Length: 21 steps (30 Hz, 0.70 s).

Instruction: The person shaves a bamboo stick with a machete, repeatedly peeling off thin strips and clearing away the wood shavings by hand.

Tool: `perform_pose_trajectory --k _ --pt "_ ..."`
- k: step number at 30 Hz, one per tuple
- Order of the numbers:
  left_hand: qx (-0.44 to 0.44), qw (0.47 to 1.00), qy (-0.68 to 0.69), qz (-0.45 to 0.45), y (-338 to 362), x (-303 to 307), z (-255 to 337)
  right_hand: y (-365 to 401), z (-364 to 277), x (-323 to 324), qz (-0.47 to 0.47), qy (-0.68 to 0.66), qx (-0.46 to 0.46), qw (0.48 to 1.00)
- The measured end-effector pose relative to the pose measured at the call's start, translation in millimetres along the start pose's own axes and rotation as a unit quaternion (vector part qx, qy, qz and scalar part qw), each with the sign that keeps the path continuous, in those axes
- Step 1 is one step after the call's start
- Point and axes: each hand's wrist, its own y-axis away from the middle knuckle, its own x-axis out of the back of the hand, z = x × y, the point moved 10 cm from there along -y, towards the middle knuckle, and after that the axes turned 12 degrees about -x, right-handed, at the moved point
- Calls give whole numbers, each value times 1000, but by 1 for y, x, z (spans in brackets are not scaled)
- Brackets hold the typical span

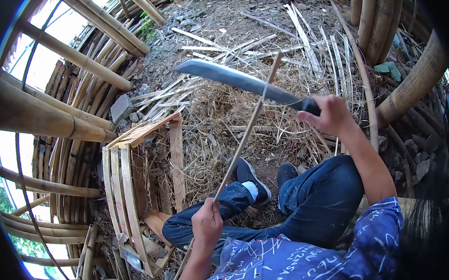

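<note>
My right hand (pixel 328 114) is wrapped round the black handle of a machete (pixel 232 78), whose long blade points up and to the left. A thin bamboo strip (pixel 242 141) slants upward from my left hand (pixel 206 223), which grips it low down. Near its upper end the strip crosses the blade, close to the handle side. The strip's lower end runs back past my left wrist toward my forearm. Beneath both lie curled bamboo shavings (pixel 223 110) on the dirt, in front of my shoes.
A wooden crate (pixel 124 187) stands on its side by my left knee. Split bamboo strips (pixel 305 39) lie scattered ahead. Thick bamboo poles (pixel 48 120) rise at the left, with another large pole (pixel 412 84) at the right. A grey stone (pixel 121 109) sits beyond the crate.
</note>
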Motion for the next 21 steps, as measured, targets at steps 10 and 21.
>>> perform_pose_trajectory --k 10,21 --pt "-12 999 -38 -10 31 16 -17 1 53 16 36 -15 -118 992" --pt "101 995 5 -5 37 30 -43 12 145 8 78 -256 -309 912"
